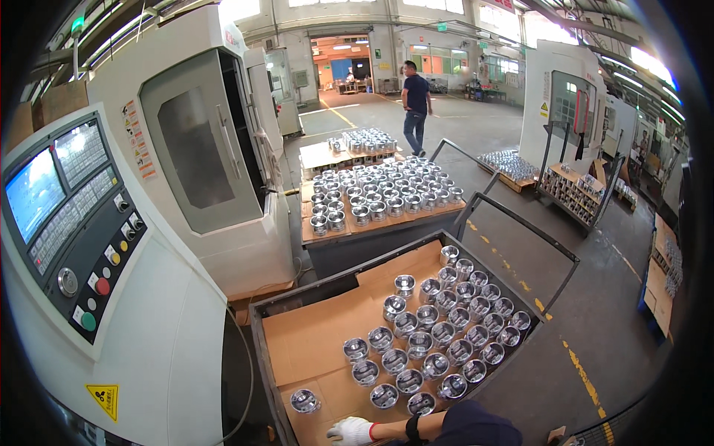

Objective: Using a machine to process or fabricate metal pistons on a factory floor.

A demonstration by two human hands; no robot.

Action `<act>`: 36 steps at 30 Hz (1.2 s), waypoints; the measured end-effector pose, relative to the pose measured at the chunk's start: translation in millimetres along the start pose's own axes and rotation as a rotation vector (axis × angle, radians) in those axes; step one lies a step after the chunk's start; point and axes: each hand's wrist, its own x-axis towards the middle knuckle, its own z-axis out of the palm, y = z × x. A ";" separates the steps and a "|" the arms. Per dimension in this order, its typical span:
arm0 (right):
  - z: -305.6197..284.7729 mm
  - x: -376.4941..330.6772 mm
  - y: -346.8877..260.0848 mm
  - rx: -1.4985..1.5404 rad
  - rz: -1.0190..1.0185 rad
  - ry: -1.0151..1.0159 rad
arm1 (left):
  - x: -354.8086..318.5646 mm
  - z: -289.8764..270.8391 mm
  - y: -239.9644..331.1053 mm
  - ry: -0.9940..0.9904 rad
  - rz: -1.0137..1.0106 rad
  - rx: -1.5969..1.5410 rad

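A person stands at a cart (262,327) lined with cardboard (312,338) on a factory floor. One hand in a white glove (351,430) enters from the lower edge on a dark sleeve (476,427) that comes in from the right, so it reads as the right hand. It rests palm-down on the cardboard at the near edge of the cart, fingers loosely curled and gripping nothing. The left hand is out of view.

The nearest item is a single metal cup (305,401), a shiny machined cylinder standing upright on the cardboard just beside the glove, to its left and apart from the rest. The main group of metal cups (439,334) fills the right half of the cart in close diagonal rows, mouths up, likely so that they pack tightly and do not roll. The cardboard probably shields their finished surfaces from the steel bed.

To the left stands a white machine tool with a control panel (71,223) carrying a screen, keys and coloured buttons, and a windowed door (197,160). Beyond the cart a second cart (372,223) bears more of the same parts in rows, with another batch behind it. A person in dark clothes (415,100) walks away down the aisle. Yellow floor markings (587,383) run along the right.
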 end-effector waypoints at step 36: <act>84.4 -136.9 -188.7 -0.039 -1.716 -0.461 | -579.0 -30.3 -100.9 -0.470 0.295 -0.170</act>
